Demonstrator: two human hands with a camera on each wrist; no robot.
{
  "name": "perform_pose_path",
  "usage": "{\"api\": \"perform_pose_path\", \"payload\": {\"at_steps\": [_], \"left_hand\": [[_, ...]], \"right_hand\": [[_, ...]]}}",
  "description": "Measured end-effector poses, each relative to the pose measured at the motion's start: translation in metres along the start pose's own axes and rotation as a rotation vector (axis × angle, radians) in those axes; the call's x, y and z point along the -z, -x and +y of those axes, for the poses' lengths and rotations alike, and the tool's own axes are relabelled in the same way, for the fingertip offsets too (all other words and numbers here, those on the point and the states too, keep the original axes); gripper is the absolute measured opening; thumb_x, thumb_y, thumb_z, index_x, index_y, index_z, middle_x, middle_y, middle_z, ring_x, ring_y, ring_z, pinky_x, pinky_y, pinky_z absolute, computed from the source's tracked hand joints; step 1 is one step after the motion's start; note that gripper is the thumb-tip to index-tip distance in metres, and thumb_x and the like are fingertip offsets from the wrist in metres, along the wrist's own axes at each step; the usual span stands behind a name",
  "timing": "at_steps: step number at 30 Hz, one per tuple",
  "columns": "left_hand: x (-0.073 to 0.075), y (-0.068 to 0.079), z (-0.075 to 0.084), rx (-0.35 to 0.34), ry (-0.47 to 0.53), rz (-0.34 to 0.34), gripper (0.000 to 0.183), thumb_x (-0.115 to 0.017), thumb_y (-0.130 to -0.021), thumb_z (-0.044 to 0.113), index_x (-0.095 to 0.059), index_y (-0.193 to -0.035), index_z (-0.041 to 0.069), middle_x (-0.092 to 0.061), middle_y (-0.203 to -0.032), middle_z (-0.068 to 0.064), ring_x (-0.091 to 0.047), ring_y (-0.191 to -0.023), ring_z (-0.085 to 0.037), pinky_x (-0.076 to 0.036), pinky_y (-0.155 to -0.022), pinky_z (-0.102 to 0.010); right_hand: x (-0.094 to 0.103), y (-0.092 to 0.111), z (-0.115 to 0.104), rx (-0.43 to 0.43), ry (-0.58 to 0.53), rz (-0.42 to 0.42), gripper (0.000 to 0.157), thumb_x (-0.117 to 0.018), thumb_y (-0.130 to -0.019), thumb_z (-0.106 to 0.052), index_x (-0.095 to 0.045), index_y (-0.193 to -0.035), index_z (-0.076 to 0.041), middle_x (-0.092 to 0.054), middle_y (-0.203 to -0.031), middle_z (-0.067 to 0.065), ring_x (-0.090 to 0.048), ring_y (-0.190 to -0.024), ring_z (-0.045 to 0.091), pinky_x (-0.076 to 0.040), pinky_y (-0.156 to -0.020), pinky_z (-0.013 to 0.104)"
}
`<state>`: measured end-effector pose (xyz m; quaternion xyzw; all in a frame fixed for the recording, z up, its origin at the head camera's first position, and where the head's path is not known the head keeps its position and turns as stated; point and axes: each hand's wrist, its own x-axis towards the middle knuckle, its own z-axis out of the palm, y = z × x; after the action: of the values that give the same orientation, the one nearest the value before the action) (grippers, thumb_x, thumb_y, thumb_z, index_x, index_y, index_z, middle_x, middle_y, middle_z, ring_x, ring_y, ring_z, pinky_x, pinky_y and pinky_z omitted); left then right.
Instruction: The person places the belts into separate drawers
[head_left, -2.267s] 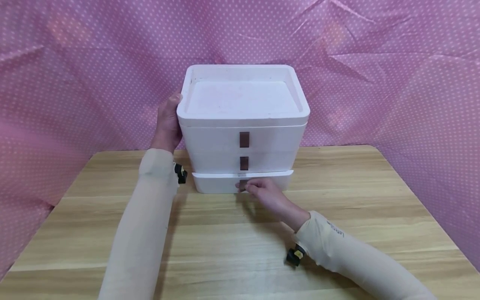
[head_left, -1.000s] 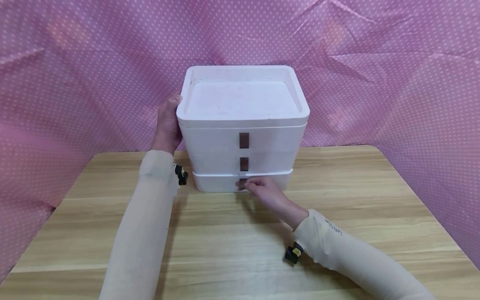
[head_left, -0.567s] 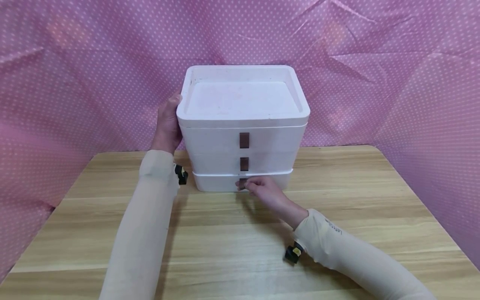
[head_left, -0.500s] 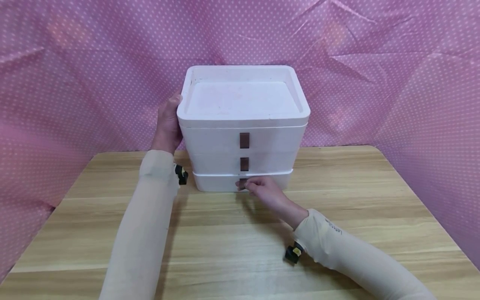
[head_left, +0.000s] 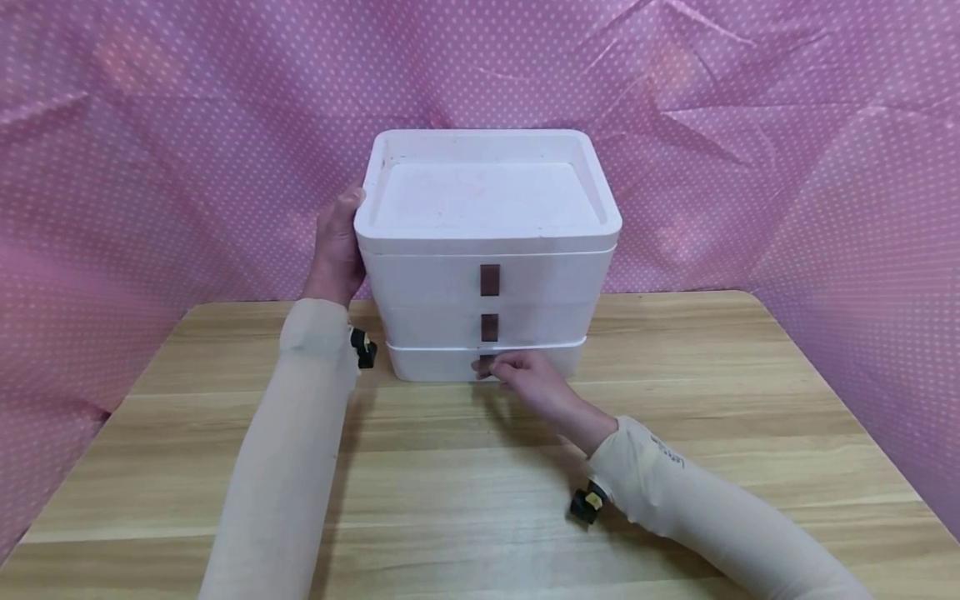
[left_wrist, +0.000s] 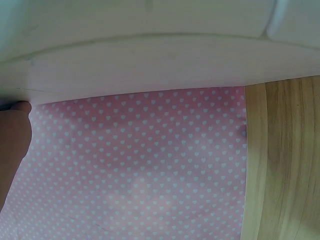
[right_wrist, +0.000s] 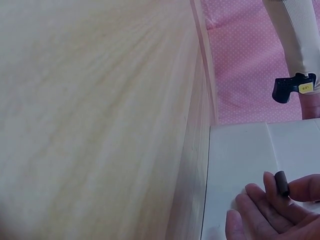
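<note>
A white drawer unit (head_left: 435, 287) with brown pull tabs stands on the wooden table, seen in the head view. Its bottom drawer (head_left: 427, 365) sits nearly flush under the upper ones. My right hand (head_left: 534, 385) pinches the bottom drawer's pull tab (right_wrist: 281, 183) between thumb and a finger; its other fingers are spread in the right wrist view. My left hand (head_left: 335, 248) rests against the unit's upper left side, the thumb near the lid's rim. In the left wrist view, part of the left hand (left_wrist: 12, 140) touches the white side; most of its fingers are hidden.
The unit has a shallow, tray-like top (head_left: 480, 200). Pink dotted cloth (head_left: 225, 150) hangs behind and beside the wooden table (head_left: 435, 500). Black wrist cameras (head_left: 587, 503) are strapped at both sleeves.
The bottom drawer stuck out slightly 2.3 s ago and has since slid back in, the right hand keeping its pinch on the tab. The left hand has stayed in place.
</note>
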<state>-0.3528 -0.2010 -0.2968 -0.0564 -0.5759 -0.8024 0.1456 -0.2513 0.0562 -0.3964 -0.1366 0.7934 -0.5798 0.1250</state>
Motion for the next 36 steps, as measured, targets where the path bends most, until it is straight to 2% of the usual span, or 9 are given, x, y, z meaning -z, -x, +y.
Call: {"api": "perform_pose_path", "payload": {"at_steps": [8, 15, 24, 32, 36], "left_hand": [[-0.0002, 0.0014, 0.0003, 0.008, 0.003, 0.018, 0.039, -0.060, -0.086, 0.035, -0.070, -0.114, 0.010, -0.065, -0.110, -0.009, -0.059, -0.096, -0.021, -0.051, -0.082, -0.033], [-0.0020, -0.0003, -0.0031, 0.004, 0.037, 0.020, 0.028, -0.060, -0.085, 0.033, -0.070, -0.097, 0.009, -0.065, -0.103, -0.008, -0.059, -0.092, -0.020, -0.051, -0.079, -0.031], [0.0006, 0.0018, -0.0023, 0.001, -0.003, 0.011, 0.043, -0.059, -0.085, 0.037, -0.069, -0.117, 0.010, -0.064, -0.114, -0.009, -0.058, -0.100, -0.021, -0.050, -0.085, -0.033], [-0.0003, 0.0009, -0.0001, 0.007, -0.012, 0.023, 0.036, -0.060, -0.086, 0.036, -0.070, -0.106, 0.009, -0.065, -0.109, -0.009, -0.060, -0.095, -0.021, -0.051, -0.082, -0.033], [0.0002, 0.0021, 0.0004, 0.011, 0.000, 0.018, 0.039, -0.059, -0.086, 0.036, -0.070, -0.112, 0.009, -0.065, -0.111, -0.009, -0.060, -0.096, -0.021, -0.051, -0.082, -0.032]], "right_hand": [[-0.0003, -0.0017, 0.0014, -0.001, 0.012, -0.001, 0.026, -0.049, -0.099, -0.007, -0.068, -0.096, 0.010, -0.069, -0.117, 0.012, -0.058, -0.110, 0.022, -0.049, -0.090, 0.046], [0.0016, -0.0021, 0.0031, 0.001, 0.009, -0.011, 0.026, -0.048, -0.100, -0.006, -0.068, -0.097, 0.011, -0.067, -0.121, 0.015, -0.057, -0.114, 0.025, -0.048, -0.095, 0.048], [0.0016, -0.0029, 0.0013, -0.016, 0.005, 0.006, 0.025, -0.050, -0.099, -0.007, -0.070, -0.099, 0.009, -0.067, -0.120, 0.016, -0.057, -0.112, 0.025, -0.048, -0.096, 0.049], [0.0005, -0.0039, 0.0010, -0.030, 0.006, 0.026, 0.025, -0.050, -0.099, -0.008, -0.070, -0.100, 0.008, -0.068, -0.118, 0.015, -0.057, -0.111, 0.024, -0.048, -0.097, 0.047], [0.0003, -0.0034, 0.0014, -0.022, 0.007, 0.013, 0.025, -0.050, -0.099, -0.007, -0.070, -0.100, 0.009, -0.068, -0.119, 0.014, -0.057, -0.112, 0.024, -0.048, -0.095, 0.045]]}}
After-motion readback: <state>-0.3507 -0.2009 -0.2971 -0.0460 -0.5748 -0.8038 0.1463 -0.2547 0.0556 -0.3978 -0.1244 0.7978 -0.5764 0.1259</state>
